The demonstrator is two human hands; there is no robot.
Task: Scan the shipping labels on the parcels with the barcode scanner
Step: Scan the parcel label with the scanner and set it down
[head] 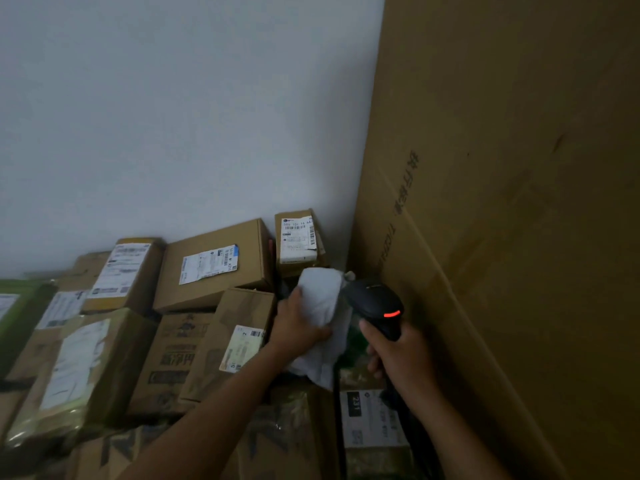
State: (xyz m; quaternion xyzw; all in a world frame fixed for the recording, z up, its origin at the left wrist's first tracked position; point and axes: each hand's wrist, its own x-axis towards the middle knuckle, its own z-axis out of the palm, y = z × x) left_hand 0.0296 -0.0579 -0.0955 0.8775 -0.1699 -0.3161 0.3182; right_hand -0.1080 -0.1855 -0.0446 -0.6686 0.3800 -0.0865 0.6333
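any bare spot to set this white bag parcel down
No bare floor shows: parcels sit packed from the wall to the tall carton. Only box faces are free, like the blue-cornered-label box beyond the left hand.

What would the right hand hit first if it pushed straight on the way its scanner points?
Most likely the white soft parcel in the left hand, just ahead of the barcode scanner; depth is unclear.

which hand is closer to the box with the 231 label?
Right. The right hand, gripping the scanner, is just above the 231-label box. The left hand is farther up and to the left, holding the white parcel.
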